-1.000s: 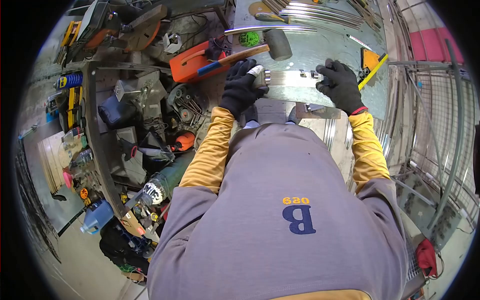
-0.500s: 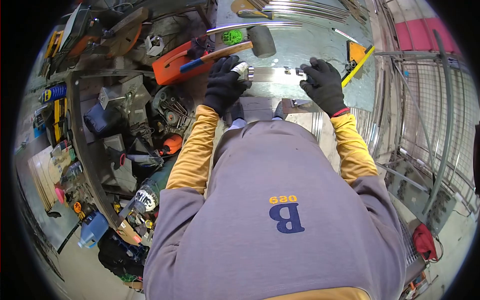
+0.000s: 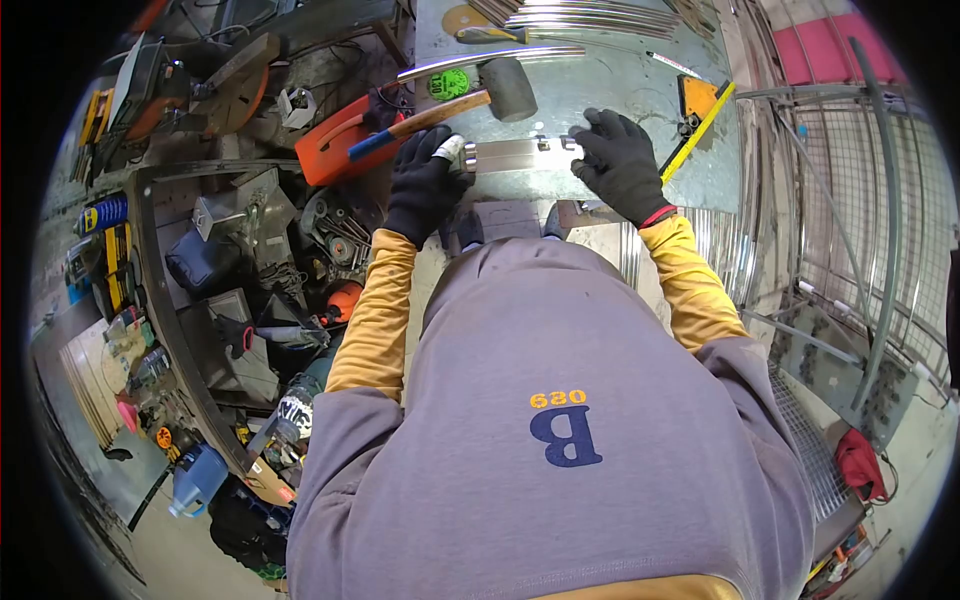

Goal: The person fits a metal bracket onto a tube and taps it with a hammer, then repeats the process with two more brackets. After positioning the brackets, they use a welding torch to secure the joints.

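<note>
My left hand, in a black glove with a pale patch at the fingers, is closed on the left end of a flat, shiny metal strip at the bench's near edge. At the strip's other end, my right hand, also black-gloved, has its fingers bent and closed around the end. Small dark and shiny fittings show on the strip near those fingers. Just beyond lies a mallet with a dark head and a wood-and-blue handle. Its handle points toward my left hand.
On the metal bench lie a green disc, thin metal rods, a screwdriver, a marker and a yellow-edged square. An orange toolbox stands left. A cluttered shelf runs down the left side.
The whole view has shifted slightly, so the bench items sit further left. Both hands and the metal strip have moved a little left along the bench. The grip looks the same.
</note>
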`<action>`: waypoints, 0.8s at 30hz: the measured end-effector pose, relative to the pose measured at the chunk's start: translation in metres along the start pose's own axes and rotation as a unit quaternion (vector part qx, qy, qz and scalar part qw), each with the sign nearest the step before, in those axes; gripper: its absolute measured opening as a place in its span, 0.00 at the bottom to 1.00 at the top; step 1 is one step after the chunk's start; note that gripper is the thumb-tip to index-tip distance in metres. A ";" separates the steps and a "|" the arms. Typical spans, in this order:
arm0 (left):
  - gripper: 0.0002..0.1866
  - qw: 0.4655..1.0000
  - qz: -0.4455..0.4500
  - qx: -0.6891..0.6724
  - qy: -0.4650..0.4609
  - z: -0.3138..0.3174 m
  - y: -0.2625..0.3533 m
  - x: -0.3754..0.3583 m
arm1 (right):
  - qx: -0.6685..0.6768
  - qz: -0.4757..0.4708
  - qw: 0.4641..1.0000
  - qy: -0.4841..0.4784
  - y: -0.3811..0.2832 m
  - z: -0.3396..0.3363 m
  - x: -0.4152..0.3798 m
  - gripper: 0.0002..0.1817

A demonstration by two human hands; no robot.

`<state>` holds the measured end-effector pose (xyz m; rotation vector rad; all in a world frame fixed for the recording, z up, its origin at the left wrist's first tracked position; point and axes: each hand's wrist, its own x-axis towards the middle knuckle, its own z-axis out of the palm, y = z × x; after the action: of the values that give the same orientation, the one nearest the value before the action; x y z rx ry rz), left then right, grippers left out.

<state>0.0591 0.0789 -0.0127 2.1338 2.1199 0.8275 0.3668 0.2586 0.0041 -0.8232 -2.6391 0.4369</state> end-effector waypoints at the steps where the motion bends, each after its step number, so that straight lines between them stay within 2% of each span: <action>1: 0.33 1.000 -0.001 -0.002 0.002 0.000 -0.003 -0.002 | -0.002 -0.001 1.000 -0.001 0.000 0.002 0.000 0.26; 3: 0.33 0.999 -0.016 -0.037 -0.003 0.000 -0.001 -0.003 | 0.012 -0.013 1.000 0.018 0.001 0.002 -0.001 0.27; 8: 0.36 0.999 -0.025 -0.028 0.023 0.008 0.006 -0.006 | 0.040 0.037 0.998 0.013 -0.002 0.006 -0.010 0.35; 17: 0.37 0.999 -0.008 -0.016 0.043 0.011 0.001 -0.010 | 0.030 0.019 0.998 0.044 -0.004 0.011 -0.010 0.29; 24: 0.37 0.998 -0.001 -0.027 0.053 0.015 -0.001 -0.010 | 0.024 0.009 0.999 0.046 -0.003 0.013 -0.010 0.29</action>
<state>0.0643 0.0749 -0.0298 2.1071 2.1214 1.0069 0.3677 0.2483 -0.0083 -0.8325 -2.5296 0.4531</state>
